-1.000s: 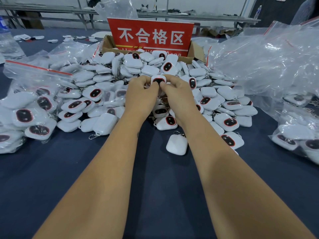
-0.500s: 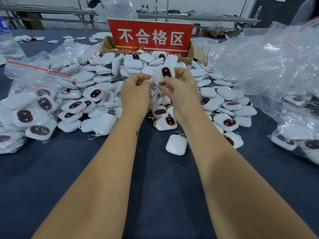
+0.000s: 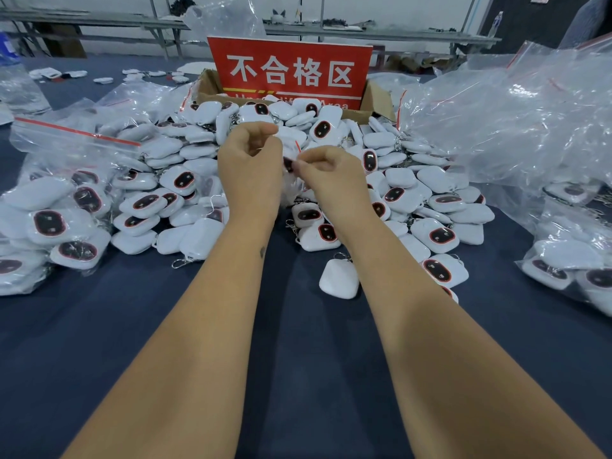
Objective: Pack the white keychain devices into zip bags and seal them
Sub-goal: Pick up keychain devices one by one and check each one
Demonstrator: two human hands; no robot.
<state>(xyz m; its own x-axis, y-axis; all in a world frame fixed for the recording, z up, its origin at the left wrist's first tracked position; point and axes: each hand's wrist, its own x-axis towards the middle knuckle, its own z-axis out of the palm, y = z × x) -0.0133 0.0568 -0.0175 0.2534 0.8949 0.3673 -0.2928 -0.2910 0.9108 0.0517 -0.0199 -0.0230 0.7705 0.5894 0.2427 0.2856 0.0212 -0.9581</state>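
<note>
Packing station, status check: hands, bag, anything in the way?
Left hand and right hand pinch small zip bag, device inside. Loose device pile just beyond. Nothing blocking.

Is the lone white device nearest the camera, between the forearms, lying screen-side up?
No, the lone device shows only plain white shell, with no dark red-rimmed screen visible.

A single wide-angle camera worn on the head looks forward and down along both forearms, close over a dark blue table point(image 3: 298, 359). The left hand point(image 3: 250, 167) and right hand point(image 3: 331, 173) meet near the centre. Beyond them the view faces a red sign point(image 3: 291, 72) and distant shelving point(image 3: 381, 29). Straight lines bow toward the edges.
</note>
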